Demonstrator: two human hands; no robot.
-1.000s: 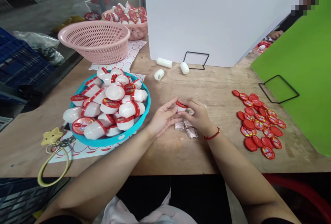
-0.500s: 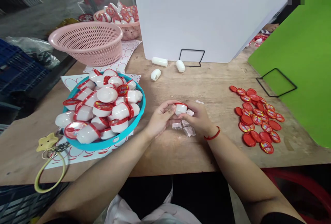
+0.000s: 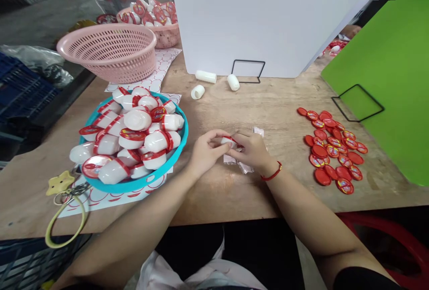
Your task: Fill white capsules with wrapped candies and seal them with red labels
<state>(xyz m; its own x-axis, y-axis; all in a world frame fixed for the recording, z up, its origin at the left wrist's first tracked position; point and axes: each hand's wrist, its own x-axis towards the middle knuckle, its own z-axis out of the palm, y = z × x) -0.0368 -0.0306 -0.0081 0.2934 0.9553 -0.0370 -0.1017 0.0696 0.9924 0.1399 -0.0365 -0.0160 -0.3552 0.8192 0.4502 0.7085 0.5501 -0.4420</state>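
Between my two hands, over the middle of the table, is a small white cup with a red rim [image 3: 228, 140]. My left hand [image 3: 208, 152] has its fingers wrapped round the cup's left side. From the right, my right hand [image 3: 252, 149], with a red bracelet at the wrist, closes on the same cup and covers part of it. Small clear packets [image 3: 246, 167] lie on the table beneath my hands, and one more packet [image 3: 258, 131] lies just beyond my right hand.
A blue basket [image 3: 134, 186] of red-lidded white cups stands left, with a pink basket [image 3: 124, 64] behind. Three white cups [image 3: 206, 76] lie before the white board [image 3: 241, 22]. Red lids [image 3: 332, 149] are scattered right, near the green board [image 3: 395, 102]. A keyring [image 3: 60, 183] lies far left.
My right hand has moved left over the cup, and the cup has turned so less of its white body shows. The packet beyond my right hand shows more. The view has shifted slightly.
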